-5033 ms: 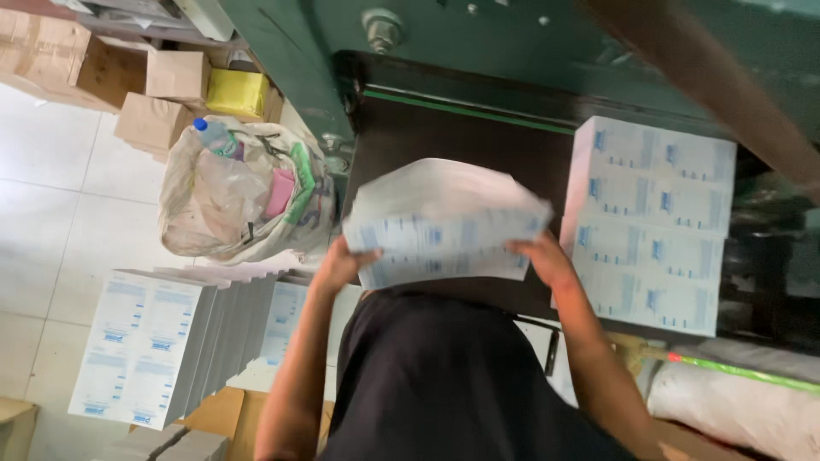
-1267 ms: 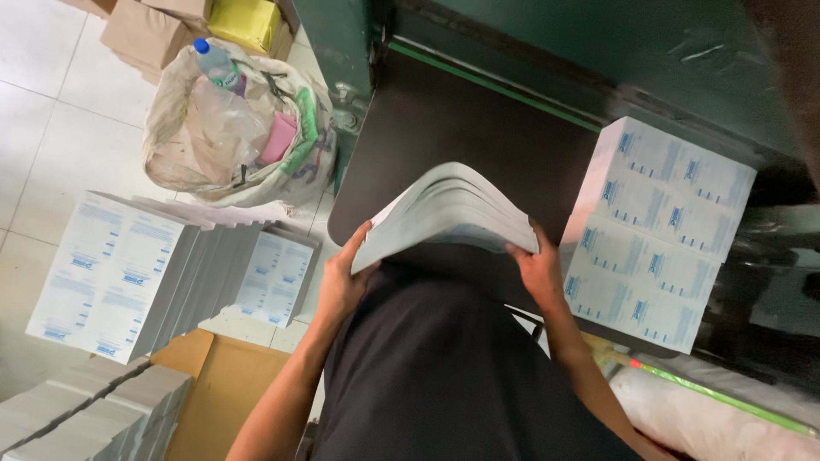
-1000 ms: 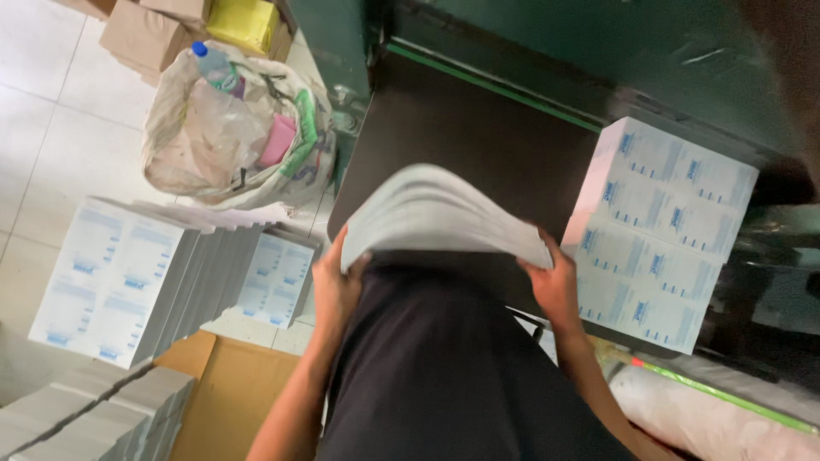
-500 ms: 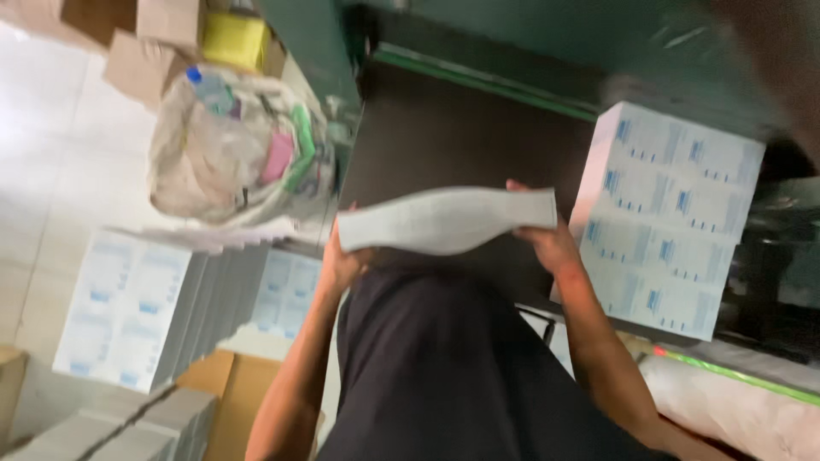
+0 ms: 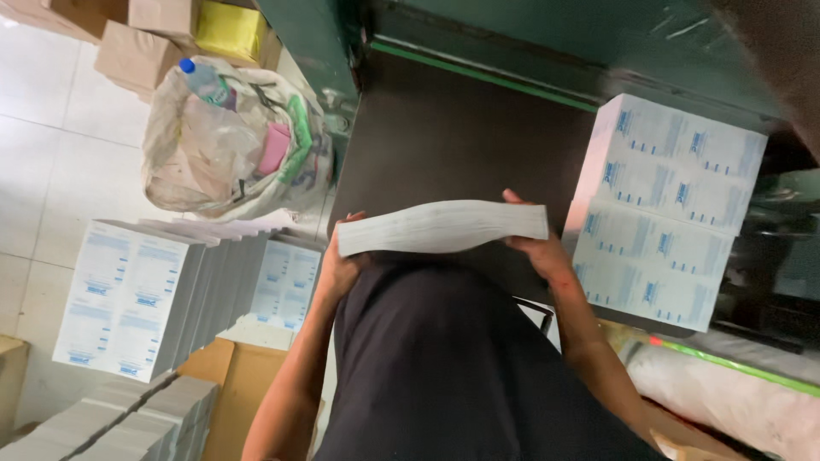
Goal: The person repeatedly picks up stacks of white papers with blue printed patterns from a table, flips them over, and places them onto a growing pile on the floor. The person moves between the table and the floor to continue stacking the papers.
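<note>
I hold a thick wad of white printed sheets (image 5: pixel 440 226) edge-on in front of my dark shirt, over a dark brown machine table (image 5: pixel 453 137). My left hand (image 5: pixel 340 265) grips its left end and my right hand (image 5: pixel 536 248) grips its right end. The wad is nearly level and slightly bowed. To the right on the table lies a tall stack of the same blue-and-white printed sheets (image 5: pixel 662 209), about a hand's width from my right hand.
Left of the table on the tiled floor stand more stacks of printed sheets (image 5: pixel 145 299). A waste sack with a plastic bottle (image 5: pixel 231 141) sits behind them, cardboard boxes (image 5: pixel 141 43) beyond. A brown carton (image 5: pixel 235 384) is below. Green machine housing (image 5: pixel 547 34) borders the table's far side.
The wad was bowed and fanned with its printed face up; it now sits flattened and edge-on between both hands. The view has shifted slightly.
</note>
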